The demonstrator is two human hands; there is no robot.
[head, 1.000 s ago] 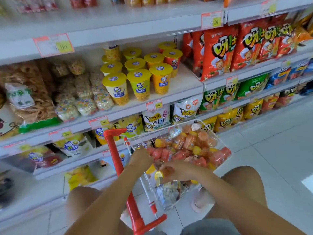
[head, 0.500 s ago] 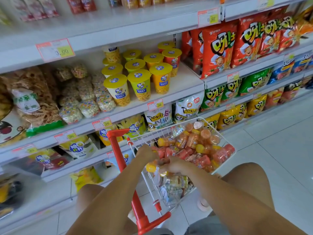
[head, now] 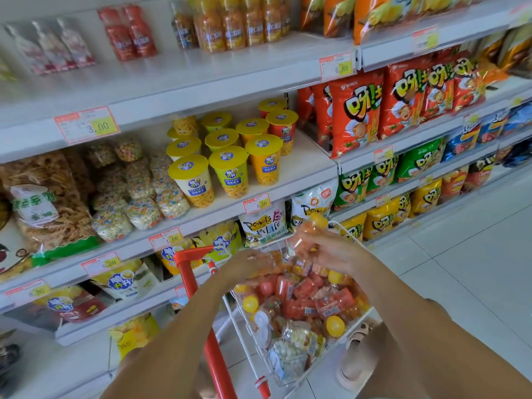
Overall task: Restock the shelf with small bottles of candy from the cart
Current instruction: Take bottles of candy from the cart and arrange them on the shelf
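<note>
Orange plastic under a yellow cap: that is the small bottle (head: pixel 309 233) your right hand (head: pixel 331 251) has clamped in its fingers. You hold it just above the far side of the cart (head: pixel 359 319), tilted toward the shelving. Your left hand (head: pixel 247 263) reaches in over the basket beside the red handle (head: pixel 187 272), with its fingers down among the candy. Blur hides whether it has taken hold of a bottle or only rests on the pile, so I cannot tell you its grip.

Judging by the load, you are far from finished. The heap of bottles (head: pixel 311 300) fills the cart nearly to its rim. Red and orange ones lie on top, yellow caps are scattered through, and clear ones with pale sweets sit lower on your side. That is a lot left to move.

On the top shelf (head: pixel 201 73) stand look-alike bottles, a red pair (head: pixel 129 36) with an orange group (head: pixel 241 27) to its right. There is bare board in front of them and between them. I take that as the likely home for what you carry, though the labels are too blurred to confirm it. The yellow-lidded cups (head: pixel 227 165) one shelf down are a different product.

As I judge it, what remains is to raise the bottle you hold to the top shelf and stand it upright with its own colour. After that come many more trips to the cart.
</note>
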